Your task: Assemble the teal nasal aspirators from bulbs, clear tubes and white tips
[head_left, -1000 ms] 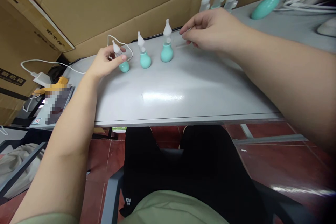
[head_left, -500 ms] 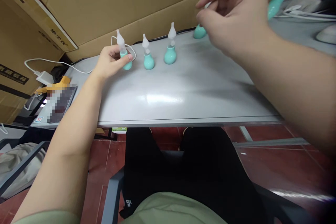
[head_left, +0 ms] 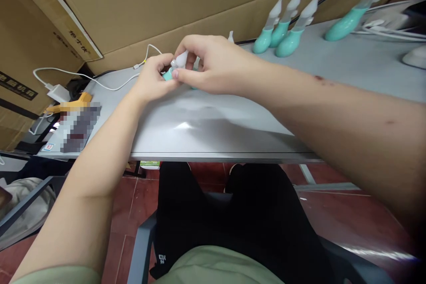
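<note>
My left hand is closed around the teal bulb of a nasal aspirator, holding it just above the grey table. Its white tip leans right, into the fingers of my right hand, which are closed on the aspirator's upper part. Two more aspirators are mostly covered by my right hand; one white tip shows above it, and a sliver of teal below. Further right, a group of three aspirators stands upright, and another aspirator stands apart from them.
A tall cardboard sheet rises along the table's back edge. On the left lie a white charger with its cable, a yellow tool and a blurred flat item. White cables lie at the far right.
My right hand has come left and down from the aspirator at the back right, now empty of it, to the one in my left hand. That aspirator has tilted right.
</note>
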`<state>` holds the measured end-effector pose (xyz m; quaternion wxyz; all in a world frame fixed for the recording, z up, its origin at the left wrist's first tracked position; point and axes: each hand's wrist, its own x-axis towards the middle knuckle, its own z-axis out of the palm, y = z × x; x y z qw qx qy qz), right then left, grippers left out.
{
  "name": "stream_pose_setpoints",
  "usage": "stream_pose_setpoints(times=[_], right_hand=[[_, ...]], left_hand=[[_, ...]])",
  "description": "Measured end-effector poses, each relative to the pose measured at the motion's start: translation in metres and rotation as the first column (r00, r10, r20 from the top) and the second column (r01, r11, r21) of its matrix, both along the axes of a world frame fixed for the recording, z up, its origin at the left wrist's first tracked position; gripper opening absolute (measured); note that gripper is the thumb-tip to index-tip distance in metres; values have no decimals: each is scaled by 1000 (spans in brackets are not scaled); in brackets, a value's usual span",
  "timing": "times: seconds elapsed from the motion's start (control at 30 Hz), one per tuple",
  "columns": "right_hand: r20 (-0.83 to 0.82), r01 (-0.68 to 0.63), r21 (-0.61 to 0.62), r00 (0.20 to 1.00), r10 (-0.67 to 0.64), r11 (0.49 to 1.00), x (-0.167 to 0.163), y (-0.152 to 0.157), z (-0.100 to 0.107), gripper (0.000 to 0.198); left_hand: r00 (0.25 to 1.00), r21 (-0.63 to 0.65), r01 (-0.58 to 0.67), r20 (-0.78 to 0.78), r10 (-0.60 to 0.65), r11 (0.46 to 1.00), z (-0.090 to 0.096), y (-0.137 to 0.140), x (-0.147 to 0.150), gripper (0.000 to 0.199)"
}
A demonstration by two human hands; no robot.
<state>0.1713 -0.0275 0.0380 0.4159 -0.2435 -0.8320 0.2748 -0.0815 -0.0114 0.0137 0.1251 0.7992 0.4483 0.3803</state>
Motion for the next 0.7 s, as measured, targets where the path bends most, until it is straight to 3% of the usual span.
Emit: stream_pose_setpoints(times=[0.2,0.33,0.5,0.7], right_hand=[[-156,-8,-43,988,1,999,-12,3,-27,24],[-147,-8,-47,989,1,999,-9,3,-41,20],[-204,-31,-67,979,17,997,-7,4,-46,18],[-286,-199,-169,947,145,965,0,9,-45,22]], left_hand=[[987,-40,-46,-158,40,998,4,-6,3,49],[981,-69,-51,-188,37,996,6,-10,9,39],[985,-88,-30,-171,15,996,11,-23,16,22],[976,-125,78,-195,-101,989,15,-32,21,16]])
